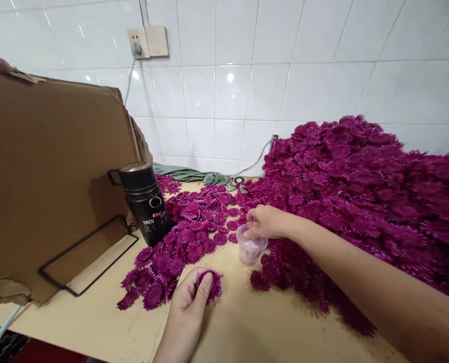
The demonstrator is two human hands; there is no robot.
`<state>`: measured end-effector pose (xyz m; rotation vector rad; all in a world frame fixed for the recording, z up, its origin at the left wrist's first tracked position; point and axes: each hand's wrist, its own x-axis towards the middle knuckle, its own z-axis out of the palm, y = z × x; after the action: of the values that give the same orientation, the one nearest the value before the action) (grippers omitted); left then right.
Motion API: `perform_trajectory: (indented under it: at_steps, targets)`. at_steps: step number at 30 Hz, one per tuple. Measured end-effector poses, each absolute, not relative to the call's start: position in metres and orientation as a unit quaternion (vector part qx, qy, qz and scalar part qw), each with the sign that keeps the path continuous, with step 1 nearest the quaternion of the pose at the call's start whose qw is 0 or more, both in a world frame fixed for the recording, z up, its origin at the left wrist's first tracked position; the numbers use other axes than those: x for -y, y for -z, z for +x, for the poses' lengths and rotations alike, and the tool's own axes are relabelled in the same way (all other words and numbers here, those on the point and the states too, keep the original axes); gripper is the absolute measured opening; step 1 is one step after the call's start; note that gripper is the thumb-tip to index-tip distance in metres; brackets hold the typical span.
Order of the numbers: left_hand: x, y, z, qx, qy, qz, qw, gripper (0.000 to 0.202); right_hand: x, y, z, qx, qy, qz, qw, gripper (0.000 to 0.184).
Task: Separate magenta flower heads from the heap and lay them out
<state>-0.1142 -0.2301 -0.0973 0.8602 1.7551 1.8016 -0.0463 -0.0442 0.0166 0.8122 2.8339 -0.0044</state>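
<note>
Within the left hand [190, 297] sits a purple flower [216, 285]

One camera, worn on the head, looks from above the near side of the counter [280, 322] — forward and downward, with the tiled wall [269, 96] closing the view behind. It stands close to the hands: the left hand [194, 301] enters from the bottom edge, a little left of centre, and the right hand [264, 223] reaches in from the lower right. The field is wide — cardboard [54, 151] is cut by the left edge, the purple flower heap [341, 176] by the right — and the upright tile joints spread toward the top.
</note>
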Motion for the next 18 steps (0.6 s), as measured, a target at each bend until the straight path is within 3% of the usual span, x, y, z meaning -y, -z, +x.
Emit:
perform_trajectory:
  at_steps: [3,11,18]
  targets:
    - [0.228,0.097,-0.114,-0.639,-0.663,0.307,0.24,0.038,0.056,-0.028,-0.023,-0.974,0.042,0.22,0.013,0.043]
    - [0.229,0.089,-0.105,-0.658,-0.645,0.314,0.228,0.037,0.064,-0.002,-0.019,-0.956,0.086,0.255,0.117,0.043]
    - [0.228,0.094,-0.109,-0.671,-0.628,0.321,0.229,0.035,0.064,0.012,-0.033,-0.943,0.068,0.304,0.117,0.079]
